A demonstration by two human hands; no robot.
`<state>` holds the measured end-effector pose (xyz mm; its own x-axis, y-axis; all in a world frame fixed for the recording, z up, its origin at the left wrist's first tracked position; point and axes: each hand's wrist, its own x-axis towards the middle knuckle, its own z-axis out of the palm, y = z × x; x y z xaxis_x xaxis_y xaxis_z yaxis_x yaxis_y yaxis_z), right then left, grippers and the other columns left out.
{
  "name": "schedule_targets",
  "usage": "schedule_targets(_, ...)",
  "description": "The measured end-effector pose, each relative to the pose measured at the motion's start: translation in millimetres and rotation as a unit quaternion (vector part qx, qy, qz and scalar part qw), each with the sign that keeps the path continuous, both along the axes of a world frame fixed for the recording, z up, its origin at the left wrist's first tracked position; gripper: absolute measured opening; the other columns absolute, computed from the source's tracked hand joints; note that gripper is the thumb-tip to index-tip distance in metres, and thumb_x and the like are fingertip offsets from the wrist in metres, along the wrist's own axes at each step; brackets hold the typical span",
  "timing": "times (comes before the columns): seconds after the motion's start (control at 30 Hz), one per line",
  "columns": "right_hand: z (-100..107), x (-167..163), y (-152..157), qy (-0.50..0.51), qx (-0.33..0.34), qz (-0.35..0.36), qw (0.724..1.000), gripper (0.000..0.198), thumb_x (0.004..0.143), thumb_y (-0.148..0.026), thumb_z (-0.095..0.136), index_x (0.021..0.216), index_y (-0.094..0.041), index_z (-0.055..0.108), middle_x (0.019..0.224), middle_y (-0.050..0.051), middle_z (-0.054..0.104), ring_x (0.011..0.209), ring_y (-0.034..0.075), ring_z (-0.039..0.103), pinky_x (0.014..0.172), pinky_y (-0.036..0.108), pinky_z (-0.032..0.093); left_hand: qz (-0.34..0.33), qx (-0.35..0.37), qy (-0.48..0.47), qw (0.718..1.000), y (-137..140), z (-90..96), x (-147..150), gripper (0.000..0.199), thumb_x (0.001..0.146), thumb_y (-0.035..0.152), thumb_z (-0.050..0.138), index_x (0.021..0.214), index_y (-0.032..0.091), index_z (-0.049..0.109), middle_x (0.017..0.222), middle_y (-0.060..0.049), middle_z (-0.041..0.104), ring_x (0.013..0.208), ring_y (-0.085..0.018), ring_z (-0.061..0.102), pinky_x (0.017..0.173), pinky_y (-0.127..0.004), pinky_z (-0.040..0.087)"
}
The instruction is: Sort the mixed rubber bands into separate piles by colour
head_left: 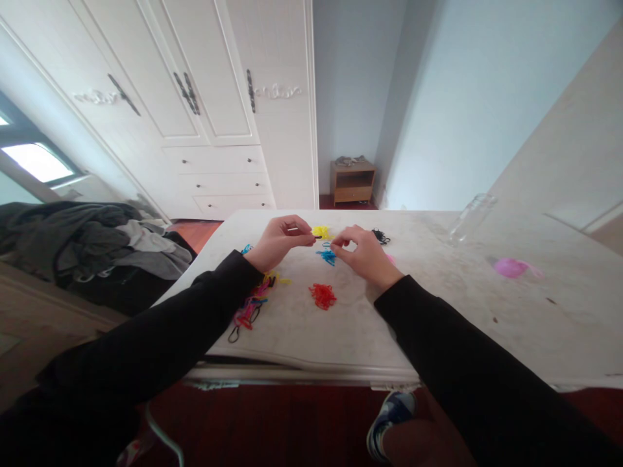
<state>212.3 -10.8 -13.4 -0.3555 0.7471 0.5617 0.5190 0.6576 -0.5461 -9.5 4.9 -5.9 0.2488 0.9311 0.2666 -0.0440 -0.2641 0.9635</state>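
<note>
My left hand (287, 241) is held over the table with thumb and fingers pinched on a small dark rubber band (318, 237). Facing it, my right hand (363, 253) pinches what looks like a blue rubber band (326, 245) at its fingertips. Just beneath lies a blue pile of rubber bands (327, 257), with a yellow pile (321, 231) behind it. A red pile (322, 296) is nearer the front edge. Beyond my right hand sits a black pile (381, 237); a bit of pink shows beside that wrist. Mixed-colour bands (250, 308) spread by my left forearm, which partly covers them.
On the right of the white table (448, 324) a clear glass jar (470, 220) stands beyond a pink balloon-like item (511, 267). Dark clothes (97, 240) are heaped at the left. A white wardrobe (204, 78) and a small wooden cabinet (353, 181) are behind.
</note>
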Motion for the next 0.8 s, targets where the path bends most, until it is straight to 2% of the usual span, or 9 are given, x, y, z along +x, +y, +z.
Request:
schedule_targets(0.2, -8.9, 4.6, 8.4, -0.041, -0.025, -0.026, 0.998, 0.007, 0.079, -0.018, 0.074, 0.073, -0.02, 0.07, 0.08, 0.004, 0.069, 0.082, 0.02, 0.059, 0.08, 0.035, 0.043, -0.022, -0.019, 0.006, 1.0, -2.3, 0.4, 1.0, 0.037, 0.061, 0.03, 0.094, 0.08, 0.015, 0.066, 0.076, -0.003, 0.072, 0.074, -0.019, 0.074, 0.079, -0.038, 0.059)
schedule_targets(0.43, -8.1, 3.7, 7.7, -0.059, -0.055, -0.019, 0.997, 0.006, 0.079, -0.02, 0.078, 0.075, -0.018, 0.074, 0.08, 0.004, 0.068, 0.083, 0.02, 0.059, 0.079, 0.034, 0.043, -0.017, -0.025, 0.032, 0.999, -5.0, 1.1, 0.3, 0.04, 0.063, 0.036, 0.095, 0.079, 0.014, 0.066, 0.075, -0.003, 0.072, 0.082, -0.024, 0.077, 0.082, -0.038, 0.061)
schedule_targets(0.67, -9.9, 3.7, 8.0, -0.062, -0.05, -0.013, 0.997, 0.005, 0.08, -0.022, 0.078, 0.077, -0.019, 0.074, 0.081, 0.003, 0.07, 0.082, 0.019, 0.059, 0.078, 0.034, 0.042, -0.031, -0.03, 0.052, 0.998, -7.4, 3.2, 2.3, 0.041, 0.062, 0.038, 0.095, 0.079, 0.014, 0.067, 0.079, -0.004, 0.073, 0.087, -0.024, 0.077, 0.084, -0.039, 0.061)
schedule_targets(0.8, -6.8, 3.4, 5.3, -0.028, -0.038, -0.009, 0.999, 0.009, 0.08, -0.023, 0.079, 0.08, -0.018, 0.072, 0.081, 0.003, 0.069, 0.08, 0.018, 0.06, 0.076, 0.033, 0.043, -0.03, -0.024, 0.065, 0.997, -6.5, 2.4, 1.8, 0.039, 0.061, 0.037, 0.095, 0.079, 0.014, 0.068, 0.081, -0.003, 0.073, 0.084, -0.022, 0.075, 0.085, -0.039, 0.06)
